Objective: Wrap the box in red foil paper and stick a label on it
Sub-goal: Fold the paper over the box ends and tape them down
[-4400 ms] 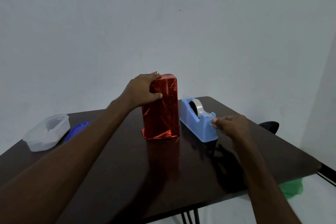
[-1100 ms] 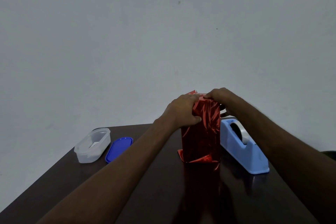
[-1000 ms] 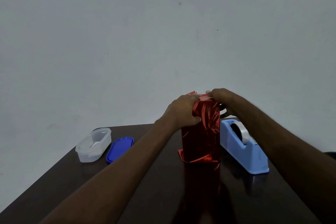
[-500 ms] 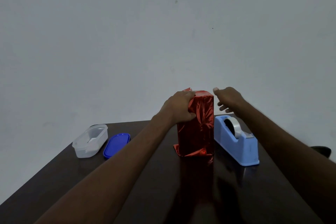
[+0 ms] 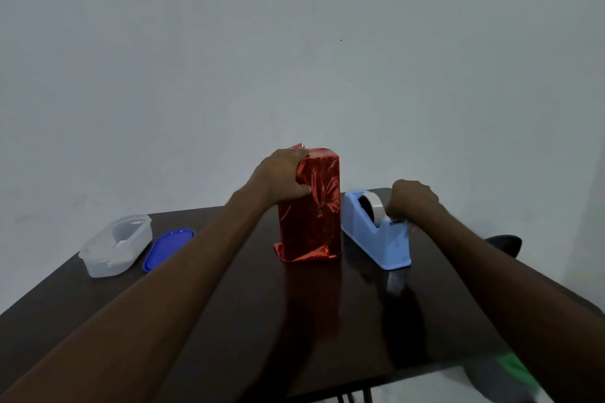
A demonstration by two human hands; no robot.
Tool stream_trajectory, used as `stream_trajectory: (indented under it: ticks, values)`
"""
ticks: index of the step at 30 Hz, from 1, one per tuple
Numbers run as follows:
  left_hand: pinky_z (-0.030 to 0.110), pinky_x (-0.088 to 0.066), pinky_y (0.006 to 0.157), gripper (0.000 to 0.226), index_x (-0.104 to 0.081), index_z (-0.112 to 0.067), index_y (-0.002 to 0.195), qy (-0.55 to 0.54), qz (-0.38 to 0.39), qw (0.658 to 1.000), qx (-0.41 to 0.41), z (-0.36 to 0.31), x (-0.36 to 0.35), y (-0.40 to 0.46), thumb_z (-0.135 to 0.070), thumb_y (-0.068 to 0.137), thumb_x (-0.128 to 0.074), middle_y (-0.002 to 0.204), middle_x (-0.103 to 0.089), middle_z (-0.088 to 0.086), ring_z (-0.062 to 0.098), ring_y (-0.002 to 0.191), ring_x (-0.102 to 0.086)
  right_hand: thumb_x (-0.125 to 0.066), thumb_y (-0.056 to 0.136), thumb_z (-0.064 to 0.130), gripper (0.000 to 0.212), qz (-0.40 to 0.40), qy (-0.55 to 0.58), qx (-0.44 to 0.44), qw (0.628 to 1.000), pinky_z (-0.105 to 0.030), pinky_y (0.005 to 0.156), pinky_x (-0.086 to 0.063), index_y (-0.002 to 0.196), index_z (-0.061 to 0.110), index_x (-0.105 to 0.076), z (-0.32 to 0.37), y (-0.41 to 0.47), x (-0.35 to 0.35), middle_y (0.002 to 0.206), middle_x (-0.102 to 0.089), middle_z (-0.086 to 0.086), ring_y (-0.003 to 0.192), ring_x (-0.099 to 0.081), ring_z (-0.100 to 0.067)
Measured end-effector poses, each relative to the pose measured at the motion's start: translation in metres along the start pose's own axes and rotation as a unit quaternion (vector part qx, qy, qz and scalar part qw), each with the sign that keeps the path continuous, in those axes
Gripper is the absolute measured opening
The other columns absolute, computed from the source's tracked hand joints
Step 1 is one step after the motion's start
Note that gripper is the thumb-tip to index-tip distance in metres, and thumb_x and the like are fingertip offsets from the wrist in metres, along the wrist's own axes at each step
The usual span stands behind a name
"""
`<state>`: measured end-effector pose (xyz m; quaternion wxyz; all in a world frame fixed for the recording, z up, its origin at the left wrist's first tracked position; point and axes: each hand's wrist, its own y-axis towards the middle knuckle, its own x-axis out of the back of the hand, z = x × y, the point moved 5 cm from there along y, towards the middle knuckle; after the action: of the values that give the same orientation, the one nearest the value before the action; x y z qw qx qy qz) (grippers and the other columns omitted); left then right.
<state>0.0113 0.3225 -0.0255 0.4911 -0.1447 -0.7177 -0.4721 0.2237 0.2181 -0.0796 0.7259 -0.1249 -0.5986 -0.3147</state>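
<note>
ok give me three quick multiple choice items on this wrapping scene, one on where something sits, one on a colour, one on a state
1. Where is the tape dispenser relative to the foil-wrapped box?
A. on its right
B. on its left
C. on top of it

2. What colour is the loose lid beside the clear container?
A. green
B. blue
C. red

3. What is the left hand doing?
A. lying flat on the table
B. lifting the lid
C. gripping the upright box near its top

Answers:
1 A, the dispenser stands right of the box.
2 B, the lid is dark blue.
3 C, its fingers curl round the box's upper edge while the right hand is at the dispenser.
</note>
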Motion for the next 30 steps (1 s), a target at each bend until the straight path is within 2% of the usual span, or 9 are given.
stream_trajectory:
  ticks: [3, 7, 13, 15, 17, 19, 21, 25, 30]
  values:
    - [0.034, -0.036, 0.107, 0.08, -0.04, -0.017, 0.148, -0.001, -0.001, 1.0, 0.004, 0.0, -0.001, 0.001, -0.028, 0.076, -0.075, 0.151, -0.044, 0.004, 0.022, 0.139, -0.039, -0.054, 0.08, 0.006, 0.011, 0.047, 0.056, -0.024, 0.997, -0.031, 0.07, -0.059, 0.07, 0.009, -0.051, -0.004, 0.0, -0.002, 0.057, -0.063, -0.008, 0.06, -0.068, -0.029]
    - [0.036, -0.035, 0.108, 0.084, -0.038, -0.017, 0.149, 0.008, 0.005, 1.0, 0.015, 0.003, -0.005, 0.002, -0.033, 0.076, -0.075, 0.153, -0.042, 0.004, 0.023, 0.138, -0.038, -0.05, 0.08, 0.004, 0.014, 0.086, 0.117, -0.064, 0.987, -0.023, 0.057, -0.052, 0.068, 0.01, -0.047, -0.005, -0.006, -0.002, 0.038, -0.057, -0.01, 0.053, -0.071, -0.032]
    - [0.035, -0.036, 0.106, 0.081, -0.041, -0.016, 0.148, 0.004, -0.009, 1.0, 0.007, 0.003, -0.004, 0.002, -0.032, 0.076, -0.075, 0.15, -0.045, 0.004, 0.024, 0.136, -0.041, -0.057, 0.088, 0.008, 0.024, 0.062, 0.281, -0.104, 0.952, -0.032, 0.066, -0.06, 0.068, 0.012, -0.045, -0.017, -0.009, -0.006, 0.036, -0.056, -0.005, 0.073, -0.07, -0.03]
    - [0.035, -0.036, 0.106, 0.082, -0.04, -0.015, 0.148, 0.005, -0.007, 1.0, 0.007, 0.003, -0.006, 0.002, -0.033, 0.076, -0.076, 0.151, -0.043, 0.004, 0.024, 0.137, -0.04, -0.057, 0.091, 0.012, 0.022, 0.026, 0.352, -0.103, 0.93, -0.044, 0.078, -0.061, 0.071, 0.013, -0.047, -0.021, -0.01, -0.01, 0.068, -0.068, -0.016, 0.094, -0.069, -0.032]
    - [0.036, -0.036, 0.107, 0.084, -0.038, -0.016, 0.149, 0.006, -0.007, 1.0, 0.01, 0.005, -0.007, 0.002, -0.034, 0.076, -0.076, 0.152, -0.042, 0.003, 0.023, 0.137, -0.039, -0.054, 0.093, 0.011, 0.008, 0.014, 0.403, -0.119, 0.907, -0.045, 0.084, -0.058, 0.087, 0.007, -0.057, -0.024, -0.017, -0.012, 0.108, -0.065, -0.018, 0.089, -0.066, -0.028]
    - [0.037, -0.036, 0.108, 0.085, -0.037, -0.016, 0.149, 0.009, -0.006, 1.0, 0.01, 0.007, -0.007, 0.002, -0.035, 0.076, -0.076, 0.153, -0.041, 0.003, 0.023, 0.138, -0.038, -0.058, 0.09, 0.011, 0.025, -0.001, 0.437, -0.13, 0.89, -0.041, 0.082, -0.056, 0.112, -0.003, -0.061, -0.027, -0.018, -0.016, 0.101, -0.062, -0.021, 0.071, -0.056, -0.025]
    - [0.038, -0.037, 0.107, 0.086, -0.037, -0.016, 0.15, 0.01, -0.007, 1.0, 0.009, 0.007, -0.007, 0.003, -0.036, 0.076, -0.076, 0.153, -0.041, 0.003, 0.023, 0.138, -0.038, -0.06, 0.079, 0.012, 0.033, -0.022, 0.491, -0.14, 0.859, -0.044, 0.071, -0.053, 0.106, -0.007, -0.062, -0.03, -0.021, -0.018, 0.083, -0.056, -0.016, 0.069, -0.057, -0.03]
    - [0.038, -0.038, 0.106, 0.086, -0.038, -0.018, 0.149, 0.009, -0.01, 1.0, 0.007, 0.007, -0.008, 0.002, -0.036, 0.075, -0.076, 0.153, -0.041, 0.003, 0.023, 0.138, -0.039, -0.06, 0.065, 0.017, 0.036, -0.032, 0.56, -0.161, 0.812, -0.042, 0.059, -0.049, 0.09, -0.009, -0.061, -0.042, -0.026, -0.027, 0.081, -0.051, -0.014, 0.068, -0.054, -0.032]
    - [0.038, -0.042, 0.101, 0.082, -0.042, -0.018, 0.146, 0.008, -0.02, 1.0, 0.004, 0.006, -0.005, 0.001, -0.035, 0.074, -0.077, 0.148, -0.047, 0.003, 0.024, 0.133, -0.044, -0.065, 0.078, 0.006, 0.017, -0.022, 0.602, -0.173, 0.779, -0.051, 0.073, -0.058, 0.09, -0.007, -0.067, -0.052, -0.029, -0.034, 0.086, -0.062, -0.02, 0.075, -0.062, -0.032]
